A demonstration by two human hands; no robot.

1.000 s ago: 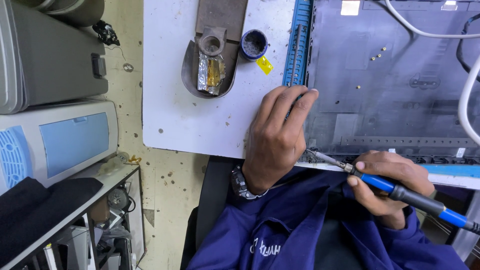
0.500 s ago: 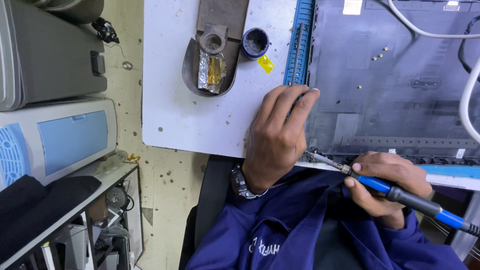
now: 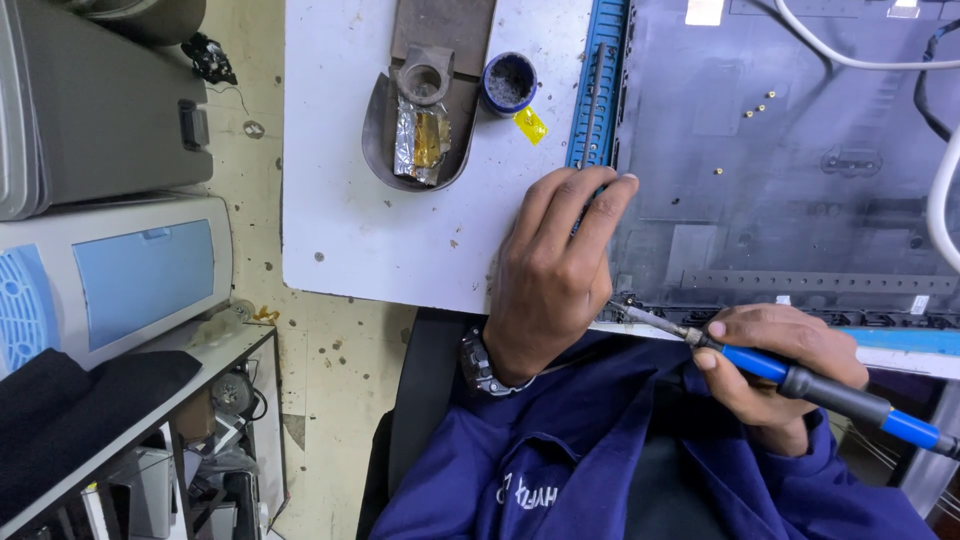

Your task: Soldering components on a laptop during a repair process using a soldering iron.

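At panel's near edge, right hand point(image 3: 775, 365) fingers tight around soldering iron point(image 3: 800, 380); left hand point(image 3: 555, 275) flat, empty.

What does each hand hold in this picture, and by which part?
The right hand holds a blue-and-black-handled soldering iron by the front of its blue grip, near the metal shaft. The left hand grips nothing; it rests on the dark grey laptop base.

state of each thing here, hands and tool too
left hand: palm down, fingers on the dark panel's edge
right hand: gripping the soldering iron
soldering iron: held, tip at the panel's near edge
dark panel: flat on the table
small round tin: open
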